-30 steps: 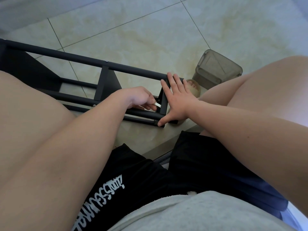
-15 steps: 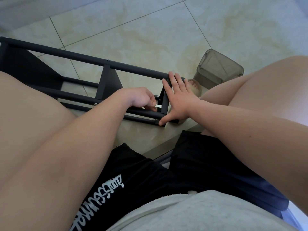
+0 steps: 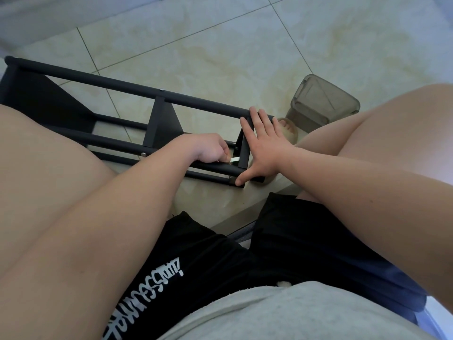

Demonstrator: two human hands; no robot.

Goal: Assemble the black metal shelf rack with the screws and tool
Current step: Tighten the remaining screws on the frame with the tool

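The black rack (image 3: pixel 122 88) lies on the tile floor (image 3: pixel 220 50) in front of the person's legs. The left hand (image 3: pixel 208 149) is curled up and pinches a silver tool (image 3: pixel 234 160) by the rack's end. The right hand (image 3: pixel 266 148) is flat with its fingers spread wide, and it presses on that end

Rack (image 3: pixel 137 90): lying on tiled floor (image 3: pixel 220 45)
Left hand (image 3: pixel 208 149): gripping silvery tool (image 3: pixel 234 160)
Right hand (image 3: pixel 264 148): spread flat on rack end

Shelf rack (image 3: pixel 98 81): matt black metal. Tool (image 3: pixel 234 160): bright bare metal. Floor tiles (image 3: pixel 220 45): glossy, marbled. Container (image 3: pixel 323 104): smoky translucent plastic. Shorts (image 3: pixel 196 266): black cloth. Shirt (image 3: pixel 269 315): grey cloth.
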